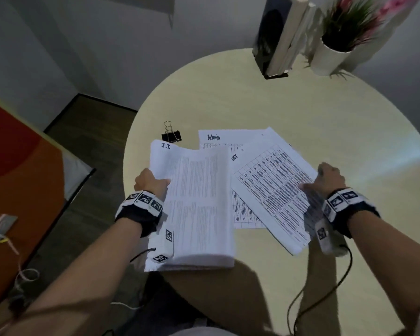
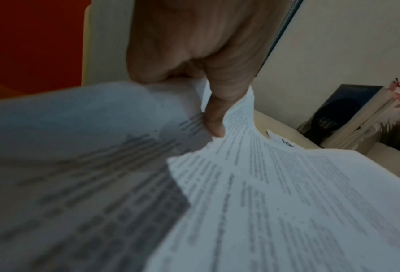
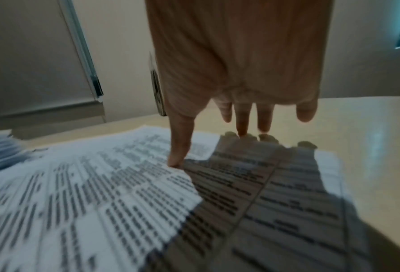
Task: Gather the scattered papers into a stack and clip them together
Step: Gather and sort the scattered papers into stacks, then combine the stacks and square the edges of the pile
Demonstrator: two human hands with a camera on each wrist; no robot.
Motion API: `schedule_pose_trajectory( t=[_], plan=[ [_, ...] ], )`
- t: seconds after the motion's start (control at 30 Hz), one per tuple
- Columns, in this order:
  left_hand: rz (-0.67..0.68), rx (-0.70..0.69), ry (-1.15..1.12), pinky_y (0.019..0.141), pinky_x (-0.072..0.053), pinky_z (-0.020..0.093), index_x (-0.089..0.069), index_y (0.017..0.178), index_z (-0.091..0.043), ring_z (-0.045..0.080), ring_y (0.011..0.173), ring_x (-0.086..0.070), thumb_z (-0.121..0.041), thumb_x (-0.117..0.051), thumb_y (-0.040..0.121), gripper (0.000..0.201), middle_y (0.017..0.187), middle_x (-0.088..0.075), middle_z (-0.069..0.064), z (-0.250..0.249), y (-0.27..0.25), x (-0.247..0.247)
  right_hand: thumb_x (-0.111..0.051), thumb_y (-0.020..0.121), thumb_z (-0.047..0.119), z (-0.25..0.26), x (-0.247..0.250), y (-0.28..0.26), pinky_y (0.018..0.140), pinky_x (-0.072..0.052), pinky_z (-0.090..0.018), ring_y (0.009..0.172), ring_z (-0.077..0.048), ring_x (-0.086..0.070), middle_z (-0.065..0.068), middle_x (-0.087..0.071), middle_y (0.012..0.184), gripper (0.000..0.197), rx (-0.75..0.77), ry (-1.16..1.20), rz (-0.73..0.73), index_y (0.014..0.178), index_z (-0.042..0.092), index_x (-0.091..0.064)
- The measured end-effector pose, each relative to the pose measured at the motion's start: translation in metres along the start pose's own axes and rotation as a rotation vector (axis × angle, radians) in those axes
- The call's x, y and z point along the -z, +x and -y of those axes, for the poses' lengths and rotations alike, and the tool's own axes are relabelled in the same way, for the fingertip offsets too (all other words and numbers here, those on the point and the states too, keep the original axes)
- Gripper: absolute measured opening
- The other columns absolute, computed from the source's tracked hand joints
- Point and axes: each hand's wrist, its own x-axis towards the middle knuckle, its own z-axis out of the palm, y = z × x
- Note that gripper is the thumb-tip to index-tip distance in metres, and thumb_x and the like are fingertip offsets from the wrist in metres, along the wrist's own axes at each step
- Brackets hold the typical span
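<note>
On the round beige table, my left hand grips the left edge of a thick paper stack marked "I.T.". In the left wrist view the thumb pinches down on its top sheets. My right hand rests with straight fingers at the right edge of a tilted sheet printed with a table; its thumb tip presses on that sheet. An "Admin" sheet and another table sheet lie underneath. A black binder clip sits behind the stack, untouched.
Upright books in a black bookend and a white potted plant stand at the table's far edge. Bare tabletop lies between them and the papers and to the right. An orange-red panel is left of the table, over dark floor.
</note>
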Motion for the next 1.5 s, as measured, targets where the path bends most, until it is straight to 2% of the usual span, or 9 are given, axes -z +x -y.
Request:
schedule_pose_trajectory(
  t=[0.13,0.4,0.53,0.7,0.83,0.97,1.1,1.33,1.5],
  plan=[
    [-0.014,-0.020,-0.044,0.085,-0.047,0.042,-0.054,0.115,-0.001,0.041,0.110,-0.055,-0.023,-0.068,0.078,0.045,0.121,-0.060,0.021,0.004,0.006,-0.001,-0.069,0.074,0.044,0.033,-0.029,-0.019,0.069,-0.048,-0.041,0.089,-0.035,-0.059,-0.017,-0.054,0.091,0.060,0.123,0.252,0.012,0.110,0.004,-0.044],
    [0.020,-0.043,-0.140,0.095,-0.046,0.044,-0.053,0.119,-0.004,0.040,0.114,-0.053,-0.021,-0.063,0.082,0.043,0.124,-0.059,0.020,-0.001,0.000,-0.008,-0.066,0.079,0.022,0.092,-0.055,-0.046,0.094,-0.042,-0.038,0.119,-0.038,-0.047,-0.025,-0.048,0.131,0.052,0.075,0.354,0.074,0.122,-0.002,-0.048],
    [0.072,-0.088,-0.132,0.095,-0.046,0.044,-0.051,0.120,-0.003,0.040,0.114,-0.053,-0.022,-0.060,0.084,0.042,0.126,-0.058,0.020,-0.008,-0.007,-0.013,-0.075,0.072,0.031,0.090,-0.057,-0.059,0.101,-0.037,-0.048,0.127,-0.040,-0.032,-0.020,-0.030,0.139,0.078,-0.207,0.354,-0.060,0.131,0.002,-0.033],
    [0.118,-0.133,-0.101,0.089,-0.045,0.039,-0.047,0.125,0.000,0.039,0.115,-0.054,-0.018,-0.055,0.087,0.042,0.128,-0.056,0.021,-0.013,-0.016,-0.019,-0.059,0.078,0.012,0.087,-0.049,-0.074,0.091,-0.049,-0.044,0.105,-0.039,-0.057,-0.020,-0.060,0.106,0.021,-0.043,0.446,-0.023,0.097,0.003,-0.058],
    [0.138,-0.137,-0.156,0.087,-0.044,0.036,-0.046,0.125,0.001,0.038,0.116,-0.054,-0.014,-0.051,0.088,0.040,0.130,-0.055,0.021,-0.021,-0.019,-0.022,-0.050,0.078,0.004,0.080,0.025,-0.092,0.068,-0.037,-0.036,0.078,-0.038,-0.054,-0.013,-0.054,0.070,0.008,0.207,0.487,-0.435,0.086,0.004,-0.052],
    [0.191,-0.170,-0.278,0.079,-0.037,0.031,-0.042,0.126,0.005,0.035,0.117,-0.052,-0.012,-0.048,0.091,0.039,0.131,-0.051,0.022,-0.037,-0.026,-0.022,-0.054,0.082,0.010,0.068,0.094,-0.118,0.075,-0.044,-0.036,0.091,-0.032,-0.058,-0.021,-0.065,0.099,0.022,0.305,0.763,-0.744,0.103,0.003,-0.055],
    [0.352,-0.222,-0.385,0.068,-0.037,0.027,-0.049,0.108,0.010,0.027,0.080,-0.053,-0.025,-0.045,0.090,0.040,0.099,-0.058,0.021,-0.046,-0.021,-0.030,-0.060,0.081,0.012,0.056,0.075,-0.120,0.084,-0.052,-0.042,0.089,-0.025,-0.063,-0.009,-0.065,0.094,0.022,0.286,0.957,-0.501,0.103,0.008,-0.062],
    [0.507,-0.111,-0.346,0.105,-0.040,0.054,-0.045,0.132,-0.003,0.044,0.119,-0.052,-0.100,-0.027,0.042,0.133,0.136,-0.050,0.027,-0.016,0.007,-0.050,-0.055,0.085,0.023,0.062,-0.056,-0.113,0.087,-0.047,-0.046,0.107,-0.035,-0.054,-0.021,-0.053,0.120,0.037,-0.058,0.842,-0.047,0.115,0.003,-0.046],
    [0.498,-0.143,-0.186,0.105,-0.035,0.041,-0.008,0.145,0.002,0.037,0.137,-0.031,-0.039,-0.047,0.092,0.077,0.154,-0.021,0.021,-0.028,-0.057,-0.030,-0.047,0.092,0.036,0.081,-0.084,-0.122,0.103,-0.035,-0.049,0.125,-0.038,-0.036,-0.022,-0.034,0.136,0.055,-0.089,0.533,0.075,0.128,-0.003,-0.032]
  ],
)
